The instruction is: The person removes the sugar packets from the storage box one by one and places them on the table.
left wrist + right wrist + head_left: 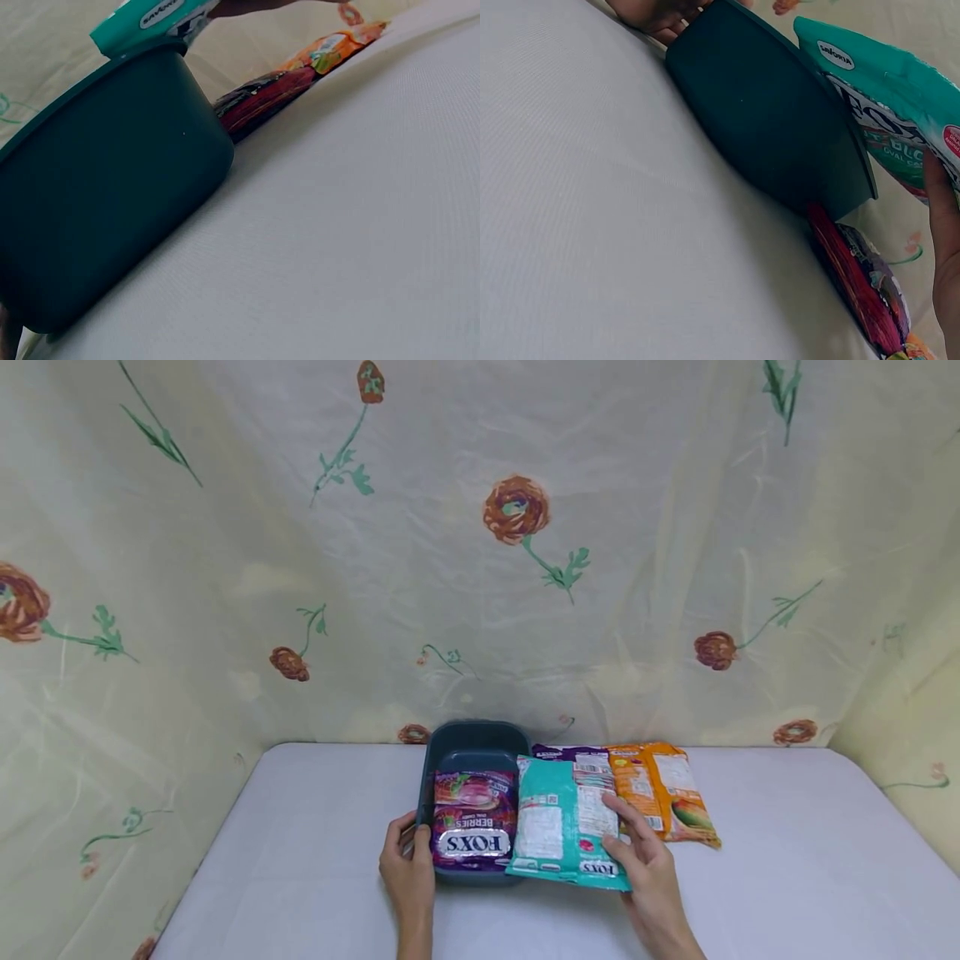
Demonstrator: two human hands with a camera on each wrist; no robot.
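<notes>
A dark teal plastic tub stands on the table, its outer wall filling much of the left wrist view. Inside lies a purple-red Fox's Berries candy bag, its print upside down to me. At the tub's left side, my left hand grips the rim with the thumb over it. My right hand holds a turquoise Fox's candy bag by its right side. That bag is raised and tilted over the tub's right rim, back label towards me. In the right wrist view, its printed front shows.
Right of the tub, an orange candy bag with a mango picture lies on the white-covered table. Beside it lies a purple bag, partly hidden behind the turquoise one. A flowered curtain hangs along the table's back edge.
</notes>
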